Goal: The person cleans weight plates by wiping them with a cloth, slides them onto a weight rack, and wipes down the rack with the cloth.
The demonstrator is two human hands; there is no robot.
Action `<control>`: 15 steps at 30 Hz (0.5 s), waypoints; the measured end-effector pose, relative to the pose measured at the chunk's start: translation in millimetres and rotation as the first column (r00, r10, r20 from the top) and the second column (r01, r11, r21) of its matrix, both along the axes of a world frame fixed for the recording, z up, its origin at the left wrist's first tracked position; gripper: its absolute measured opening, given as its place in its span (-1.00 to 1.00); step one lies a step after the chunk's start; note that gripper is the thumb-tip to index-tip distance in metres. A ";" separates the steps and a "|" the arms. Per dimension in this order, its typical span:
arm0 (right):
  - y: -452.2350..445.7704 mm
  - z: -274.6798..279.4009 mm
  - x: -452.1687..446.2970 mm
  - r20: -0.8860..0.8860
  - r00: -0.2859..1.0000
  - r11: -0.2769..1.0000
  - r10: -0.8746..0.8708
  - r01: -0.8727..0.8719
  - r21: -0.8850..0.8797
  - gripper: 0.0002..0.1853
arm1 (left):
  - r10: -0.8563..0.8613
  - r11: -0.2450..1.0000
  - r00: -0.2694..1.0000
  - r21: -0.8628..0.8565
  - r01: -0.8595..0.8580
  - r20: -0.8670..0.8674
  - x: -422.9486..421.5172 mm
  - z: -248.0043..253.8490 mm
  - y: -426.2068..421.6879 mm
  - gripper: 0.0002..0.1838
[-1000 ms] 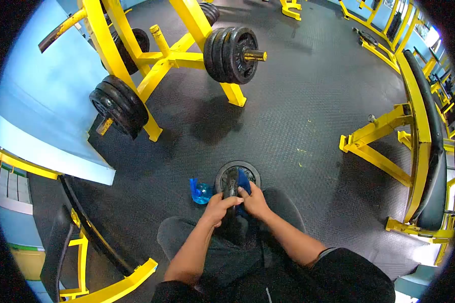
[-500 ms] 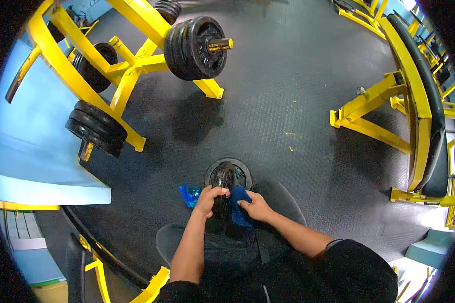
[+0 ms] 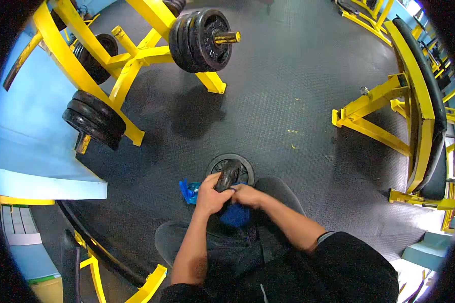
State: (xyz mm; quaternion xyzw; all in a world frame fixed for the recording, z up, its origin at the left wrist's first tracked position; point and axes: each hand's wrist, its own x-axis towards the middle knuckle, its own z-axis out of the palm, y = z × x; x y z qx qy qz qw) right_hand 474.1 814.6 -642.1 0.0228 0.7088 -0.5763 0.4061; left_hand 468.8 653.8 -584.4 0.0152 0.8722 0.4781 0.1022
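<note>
"What had just changed?"

"The two hands had come together. A moment earlier the right hand (image 3: pixel 246 196) held a blue cloth (image 3: pixel 235 215) out along the right side of a black weight plate (image 3: pixel 229 174). Now that hand met the left at the plate's near side, and the cloth hung bunched below them, above the lap."

"And the plate itself?"

"It stood on edge between the person's legs, its top now tilted to the right. A second weight plate (image 3: pixel 245 167) lay flat on the floor behind it; whether they touched, I couldn't tell."

"The fingers?"

"The left hand (image 3: pixel 211 198) was curled around the plate's left side, thumb pointing right. The right hand's fingers were closed on the cloth, tips hidden."

"What did that mean for the work?"

"The cloth seemed to have gone from the side to the near edge, with the left hand likely steadying the plate. A translucent blue bottle (image 3: pixel 190 192) stayed just left."
</note>
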 end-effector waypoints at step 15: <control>13.9 -15.0 28.5 0.319 0.941 0.901 -0.116 0.234 -0.364 -0.52 | -0.003 1.000 0.997 -0.028 0.005 0.071 17.7 8.3 2.7 -0.40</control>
